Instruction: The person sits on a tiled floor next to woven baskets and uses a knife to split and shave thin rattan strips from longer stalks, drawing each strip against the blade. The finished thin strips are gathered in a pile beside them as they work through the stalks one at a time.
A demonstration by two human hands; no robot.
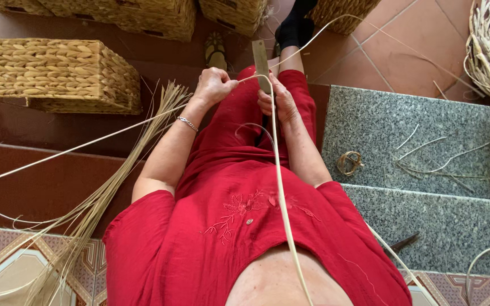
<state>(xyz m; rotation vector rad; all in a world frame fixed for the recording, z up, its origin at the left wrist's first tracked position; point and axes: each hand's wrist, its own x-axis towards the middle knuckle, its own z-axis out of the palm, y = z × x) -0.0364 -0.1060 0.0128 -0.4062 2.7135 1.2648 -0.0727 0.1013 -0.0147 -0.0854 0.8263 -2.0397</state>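
Work stood at an early stage. One pale cane strip point(279, 187) was in hand, running from the person's chest up to both hands, with its far ends trailing off toward the floor. A loose bundle of unworked cane point(94, 209) lay on the tiled floor point(404, 34) beside the left knee, so most material appeared untouched. Finished woven baskets point(52, 73) sat beyond it.

The left hand point(214, 85) was clenched around the strip, arm extended forward over the lap. The right hand point(277, 101) grasped a flat upright tool point(261, 65), apparently a blade, pressing the strip against it. Scraps point(426, 156) lay on the granite step point(370, 124).
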